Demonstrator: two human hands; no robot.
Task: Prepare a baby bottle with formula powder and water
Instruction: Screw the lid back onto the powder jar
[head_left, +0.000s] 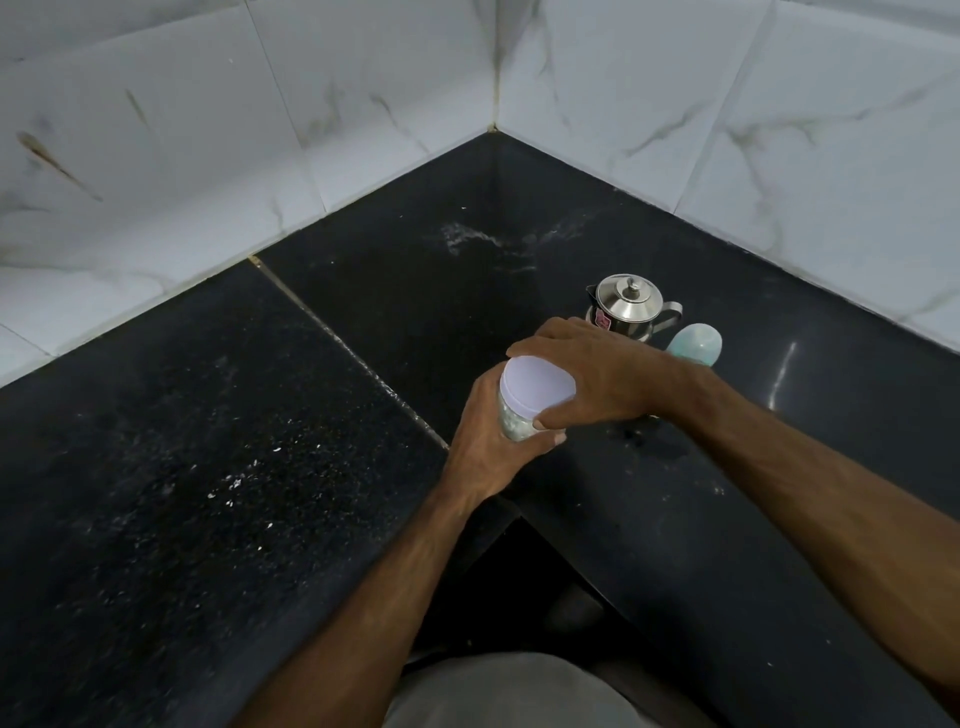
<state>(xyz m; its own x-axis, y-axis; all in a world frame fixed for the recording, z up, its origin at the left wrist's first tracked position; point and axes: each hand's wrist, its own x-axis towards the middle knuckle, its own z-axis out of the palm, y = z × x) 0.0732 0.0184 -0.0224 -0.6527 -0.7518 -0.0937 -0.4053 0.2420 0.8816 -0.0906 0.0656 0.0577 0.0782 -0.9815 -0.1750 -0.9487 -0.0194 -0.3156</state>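
Jar (519, 410) between hands, above counter (218, 467); kettle (629, 306) behind; bottle (695, 344) right of kettle, touching

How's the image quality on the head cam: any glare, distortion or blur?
Head view: wide-angle bend in the wall tiles; a glare streak on the black counter right of the bottle; dim, soft light; the kettle shows highlights; hands and jar reasonably sharp, edges softer.

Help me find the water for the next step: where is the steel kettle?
In the head view, the small lidded steel kettle stands on the black granite counter right of centre, just beyond the right hand and beside the pale green baby bottle.
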